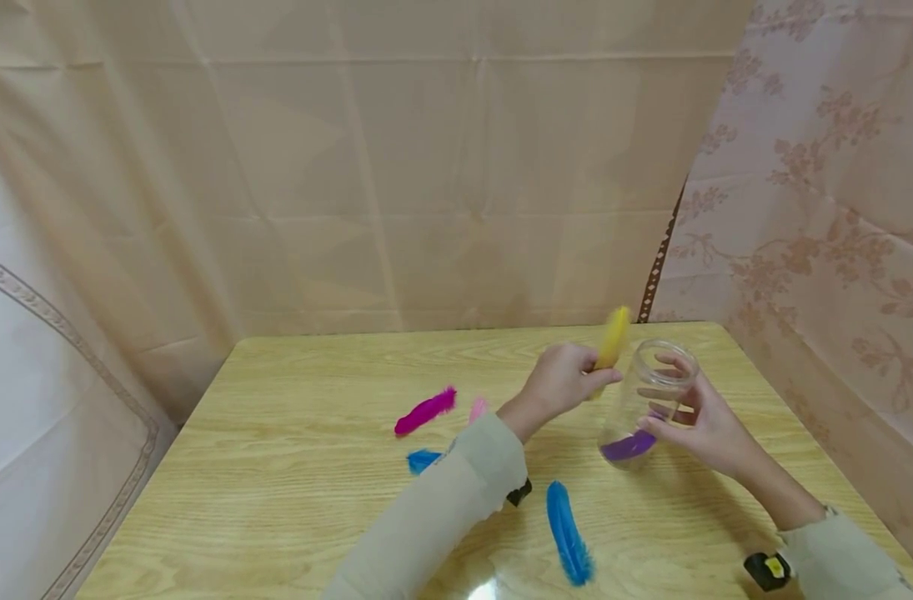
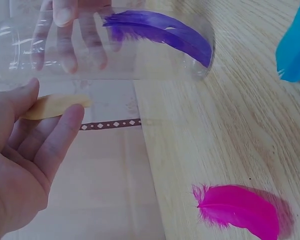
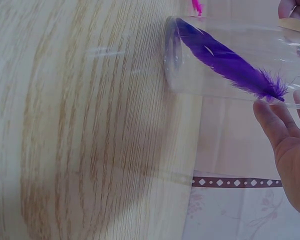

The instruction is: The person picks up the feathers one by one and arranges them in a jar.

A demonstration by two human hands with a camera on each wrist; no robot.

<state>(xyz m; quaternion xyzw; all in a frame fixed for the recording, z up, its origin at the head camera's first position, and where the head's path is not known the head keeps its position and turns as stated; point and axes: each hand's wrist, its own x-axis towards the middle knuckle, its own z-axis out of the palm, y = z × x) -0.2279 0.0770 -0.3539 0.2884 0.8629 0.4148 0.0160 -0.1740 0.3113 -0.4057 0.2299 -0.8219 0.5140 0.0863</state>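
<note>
A yellow feather (image 1: 614, 337) is pinched between the thumb and fingers of my left hand (image 1: 563, 379), beside the mouth of a clear jar (image 1: 627, 408). My right hand (image 1: 699, 421) grips the jar from its right side, with the thumb in front and the fingers behind. The jar leans slightly, its mouth upward. Inside it, near the bottom, lies a purple feather (image 1: 630, 447), which also shows through the clear wall in the right wrist view (image 3: 225, 60).
On the wooden table (image 1: 276, 500) lie a magenta feather (image 1: 424, 412), a pink feather (image 1: 478, 408) and a blue feather (image 1: 422, 461) partly behind my left sleeve. Another blue feather (image 1: 567, 533) lies nearer the front. Curtains (image 1: 441, 167) hang behind the table.
</note>
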